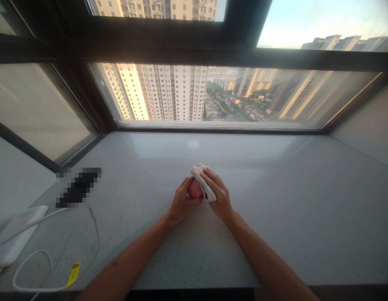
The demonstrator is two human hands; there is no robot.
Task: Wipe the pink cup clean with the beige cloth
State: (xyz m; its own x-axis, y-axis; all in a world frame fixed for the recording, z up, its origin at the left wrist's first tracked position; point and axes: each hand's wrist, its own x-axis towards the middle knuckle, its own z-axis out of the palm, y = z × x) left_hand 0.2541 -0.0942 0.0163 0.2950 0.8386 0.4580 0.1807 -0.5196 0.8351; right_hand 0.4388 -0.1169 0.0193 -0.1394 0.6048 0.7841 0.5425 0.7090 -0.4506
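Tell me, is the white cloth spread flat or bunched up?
Bunched up. The cloth is crumpled under the right hand, against the pink thing in the left hand.

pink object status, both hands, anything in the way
Left hand grips pink object. Right hand presses white cloth on it. White cable far left, apart.

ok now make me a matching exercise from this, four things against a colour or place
Things: 1 cloth; 2 round object; 3 cable tag; 4 flat box
Matches: a yellow; b pinkish, in the left hand; c white, gripped by the right hand; d white, far left of the sill
Pairs: 1-c; 2-b; 3-a; 4-d
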